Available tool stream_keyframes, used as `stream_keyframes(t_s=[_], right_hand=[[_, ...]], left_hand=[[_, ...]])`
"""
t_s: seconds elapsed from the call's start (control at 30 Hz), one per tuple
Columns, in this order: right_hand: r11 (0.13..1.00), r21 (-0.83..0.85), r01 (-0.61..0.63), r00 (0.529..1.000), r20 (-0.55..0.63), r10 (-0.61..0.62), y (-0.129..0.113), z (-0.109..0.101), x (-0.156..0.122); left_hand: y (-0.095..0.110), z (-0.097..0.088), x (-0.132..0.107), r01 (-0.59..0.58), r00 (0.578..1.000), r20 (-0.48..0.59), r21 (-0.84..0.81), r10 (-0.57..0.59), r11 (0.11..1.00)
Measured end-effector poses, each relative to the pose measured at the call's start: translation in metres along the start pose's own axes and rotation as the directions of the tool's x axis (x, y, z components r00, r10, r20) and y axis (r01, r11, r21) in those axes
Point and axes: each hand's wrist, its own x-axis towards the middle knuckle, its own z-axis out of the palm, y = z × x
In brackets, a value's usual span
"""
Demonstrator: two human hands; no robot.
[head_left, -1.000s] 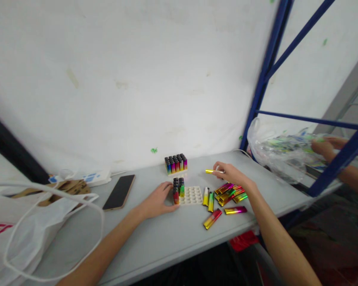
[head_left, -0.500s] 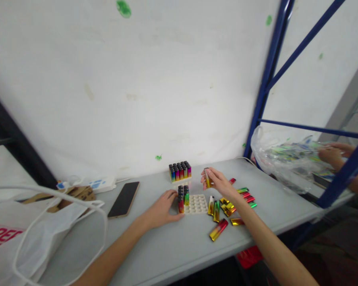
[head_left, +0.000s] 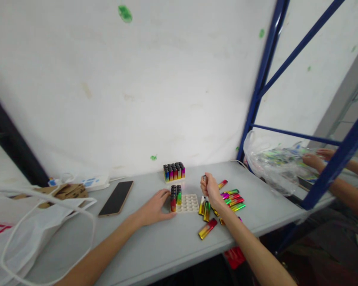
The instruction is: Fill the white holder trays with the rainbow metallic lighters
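Note:
A white tray with round holes (head_left: 190, 203) lies on the table, with several upright black-topped lighters (head_left: 173, 194) at its left end. My left hand (head_left: 155, 207) is curved around that end, its thumb by the front corner and its fingers behind. Raised right of the tray, my right hand (head_left: 211, 188) is closed in a fist round a lighter (head_left: 205, 178); only its metal top shows. Below this hand, shiny lighters in red, gold, green and pink (head_left: 208, 229) lie loose on the table.
A full tray of lighters (head_left: 174, 172) stands near the wall. To the left are a phone (head_left: 117, 198), a white bag (head_left: 41, 234) and a looping white cable. Past the blue rack post (head_left: 258, 85), another person's hands (head_left: 314, 161) work at plastic bags.
My right hand has turned its lighter from leaning in the fingertips to enclosed in the fist. The camera view has swung slightly right. My left hand stays at the tray.

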Motion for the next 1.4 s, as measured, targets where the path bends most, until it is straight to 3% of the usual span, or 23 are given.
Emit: stream_keyframes(t_s=[0.1,0.4,0.57,0.73,0.93,1.07,1.13,1.23,1.4], right_hand=[[0.995,-0.086,0.045,0.999,-0.007,-0.046,0.004,0.003,0.000],[0.957,-0.260,0.127,0.986,0.135,-0.094,0.009,0.011,-0.001],[0.853,-0.410,0.323,0.945,0.185,-0.269,0.014,0.009,-0.003],[0.766,-0.510,0.392,0.920,0.225,-0.321,0.011,0.014,-0.014],[0.595,-0.584,0.552,0.833,0.357,-0.423,0.002,0.016,-0.015],[0.419,-0.577,0.701,0.712,0.539,-0.450,-0.010,0.013,-0.019],[0.319,-0.601,0.733,0.679,0.616,-0.400,-0.018,0.013,-0.024],[0.280,-0.643,0.713,0.701,0.667,-0.252,-0.029,0.015,-0.032],[0.378,-0.661,0.648,0.755,0.623,-0.204,-0.028,0.024,-0.036]], left_hand=[[0.002,0.000,0.000,-0.002,1.000,-0.007,-0.008,0.002,1.000],[0.001,0.000,-0.001,0.023,1.000,-0.008,-0.040,-0.023,0.999],[-0.001,0.003,-0.001,0.039,0.999,-0.008,-0.041,-0.040,0.998],[-0.002,0.003,-0.001,0.016,1.000,-0.016,-0.050,-0.017,0.999],[-0.003,0.003,0.000,0.002,1.000,-0.009,-0.045,-0.002,0.999],[-0.001,0.002,0.000,0.004,1.000,-0.016,-0.045,-0.005,0.999],[0.000,0.002,0.000,0.001,1.000,-0.010,-0.050,-0.001,0.999],[0.001,0.001,0.000,-0.009,1.000,-0.011,-0.051,0.008,0.999],[-0.001,0.002,-0.001,0.022,1.000,-0.004,-0.048,-0.023,0.999]])
